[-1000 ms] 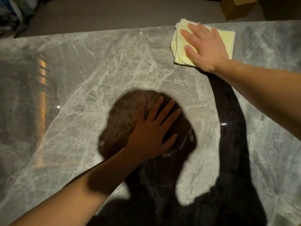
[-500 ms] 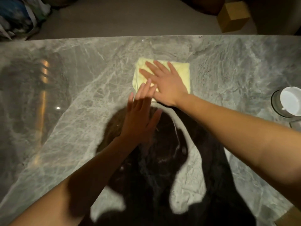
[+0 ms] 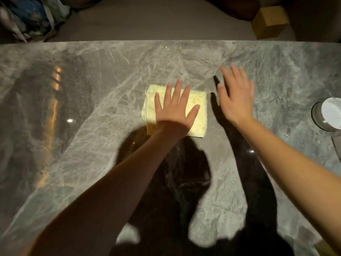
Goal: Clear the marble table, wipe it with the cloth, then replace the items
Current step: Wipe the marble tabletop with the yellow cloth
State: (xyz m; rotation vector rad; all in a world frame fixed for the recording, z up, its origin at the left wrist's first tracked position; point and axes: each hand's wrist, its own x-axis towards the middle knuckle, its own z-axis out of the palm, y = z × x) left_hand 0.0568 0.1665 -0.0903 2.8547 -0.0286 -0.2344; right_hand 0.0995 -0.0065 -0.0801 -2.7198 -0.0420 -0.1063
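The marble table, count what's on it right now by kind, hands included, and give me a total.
Folded pale yellow cloth: 1
Clear glass jar with a white lid at the right edge: 1
Bare hands: 2, the left hand flat on the cloth, the right hand open beside it
Total: 4

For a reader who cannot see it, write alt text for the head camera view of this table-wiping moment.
A person's left hand presses flat on a folded yellow cloth in the middle of a grey marble table, while the right hand, open and blurred, hovers beside it. A white-lidded jar stands at the table's right edge, and a cardboard box sits on the floor beyond.
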